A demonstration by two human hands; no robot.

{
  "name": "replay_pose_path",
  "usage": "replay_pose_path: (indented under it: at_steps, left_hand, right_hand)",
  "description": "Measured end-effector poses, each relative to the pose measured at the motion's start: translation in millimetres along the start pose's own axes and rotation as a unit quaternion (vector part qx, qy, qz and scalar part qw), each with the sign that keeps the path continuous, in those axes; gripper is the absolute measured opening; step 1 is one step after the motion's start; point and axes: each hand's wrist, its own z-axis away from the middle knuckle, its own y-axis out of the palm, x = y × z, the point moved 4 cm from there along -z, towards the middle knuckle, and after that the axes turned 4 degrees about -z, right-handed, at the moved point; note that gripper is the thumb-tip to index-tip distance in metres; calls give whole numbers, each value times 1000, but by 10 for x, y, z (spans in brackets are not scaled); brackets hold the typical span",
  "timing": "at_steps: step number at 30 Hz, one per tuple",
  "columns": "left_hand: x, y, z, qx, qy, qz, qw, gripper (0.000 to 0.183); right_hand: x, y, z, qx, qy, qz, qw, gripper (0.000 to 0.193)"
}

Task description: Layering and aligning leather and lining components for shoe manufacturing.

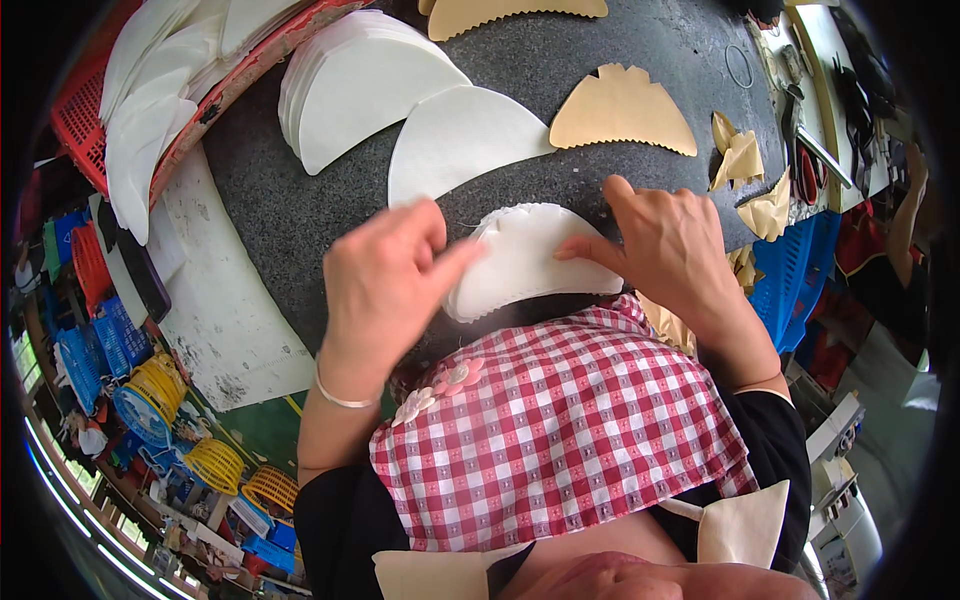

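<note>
A white half-moon piece with a wavy edge [540, 262], which looks like several layers, lies on the dark table close to my body. At its left end is my left hand [385, 275], a little blurred, its thumb stretched toward the edge and its other fingers bent. My right hand [668, 245] is over the right end, with the thumb resting on the white surface and the forefinger raised apart from it. Neither hand grips anything that I can see. Just beyond the piece, a plain white half-moon sheet [465, 140] leans against a stack of similar white sheets [370, 90].
A tan piece with a toothed edge [622, 112] lies at the far right, with folded tan scraps [738, 160] beyond it. A red crate [85, 110] of white pieces stands at the far left. Tools, including red-handled scissors [808, 175], line the right edge.
</note>
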Motion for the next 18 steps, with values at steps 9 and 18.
replay_pose_path:
  at_steps: [9, 18]
  left_hand:
    - [294, 38, -357, -206, 71, 119, 969, 19]
    - [285, -72, -390, -176, 14, 105, 979, 12]
  right_hand:
    - [-193, -213, -293, -346, -131, -42, 928, 32]
    - [-251, -47, -462, -337, -264, 6, 904, 37]
